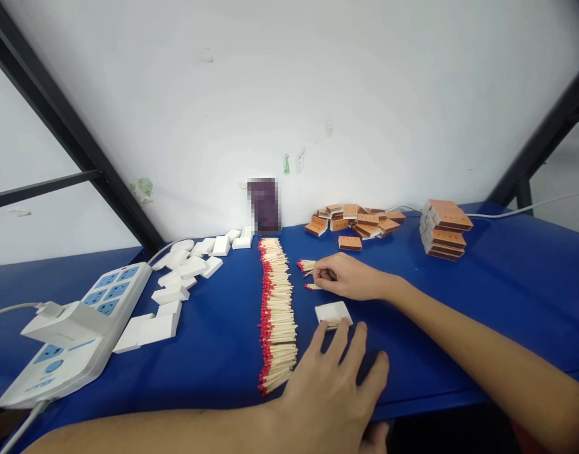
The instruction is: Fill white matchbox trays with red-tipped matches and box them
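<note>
My left hand [334, 384] is spread over the near edge of the table, palm down. Its fingertips rest at the near edge of a small white matchbox tray [333, 311], where a few matchsticks partly show. Beyond it, my right hand [349, 276] has thumb and forefinger pinched together on a match [308, 273]. A small bunch of red-tipped matches [306, 265] lies by those fingertips, partly covered by the hand. Left of both hands runs a long row of matches [277, 302], red heads pointing left.
White matchbox trays [178, 271] lie scattered to the left, beside a power strip [93, 321] with a plugged-in adapter. Orange matchboxes [360, 221] are heaped at the back; others form a stack [444, 228] on the right. A blurred purple object [265, 205] leans against the wall.
</note>
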`<move>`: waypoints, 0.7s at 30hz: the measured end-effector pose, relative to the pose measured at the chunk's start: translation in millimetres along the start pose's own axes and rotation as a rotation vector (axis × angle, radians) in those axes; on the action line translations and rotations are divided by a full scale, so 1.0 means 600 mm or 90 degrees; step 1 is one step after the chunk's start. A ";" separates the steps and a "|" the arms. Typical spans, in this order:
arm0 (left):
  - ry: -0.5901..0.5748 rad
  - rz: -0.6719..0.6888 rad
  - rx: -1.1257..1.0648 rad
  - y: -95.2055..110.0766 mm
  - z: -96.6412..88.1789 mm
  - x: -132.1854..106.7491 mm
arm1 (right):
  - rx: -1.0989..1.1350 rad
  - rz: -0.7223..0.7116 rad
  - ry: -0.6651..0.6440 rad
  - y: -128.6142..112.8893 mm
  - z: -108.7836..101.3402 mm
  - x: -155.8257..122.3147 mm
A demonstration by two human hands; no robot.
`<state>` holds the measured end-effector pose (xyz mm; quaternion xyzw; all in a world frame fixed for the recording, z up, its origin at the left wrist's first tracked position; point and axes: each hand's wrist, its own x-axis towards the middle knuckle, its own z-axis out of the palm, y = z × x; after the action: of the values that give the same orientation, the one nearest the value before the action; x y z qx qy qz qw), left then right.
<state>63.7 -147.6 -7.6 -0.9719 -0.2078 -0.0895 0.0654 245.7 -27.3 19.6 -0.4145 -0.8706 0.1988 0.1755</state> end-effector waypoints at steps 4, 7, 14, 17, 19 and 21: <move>0.002 0.008 0.005 0.000 0.001 0.000 | 0.038 -0.004 0.011 0.008 0.002 0.000; -0.004 0.012 0.006 -0.001 -0.001 0.001 | 0.038 -0.005 0.063 0.024 0.005 0.001; -0.008 0.011 0.000 0.000 -0.002 0.001 | -0.003 -0.018 0.091 0.042 0.010 0.005; -0.004 0.008 -0.002 0.000 -0.002 0.001 | -0.023 -0.019 0.077 0.038 0.012 0.008; -0.001 0.006 0.000 0.000 -0.002 0.001 | -0.039 -0.021 0.074 0.036 0.012 0.009; 0.003 0.008 0.003 -0.001 -0.002 0.001 | -0.054 -0.030 0.074 0.036 0.013 0.010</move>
<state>63.7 -147.4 -6.1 -0.9728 -0.2015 -0.0909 0.0689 252.6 -11.8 3.1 -0.4117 -0.8761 0.1333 0.2126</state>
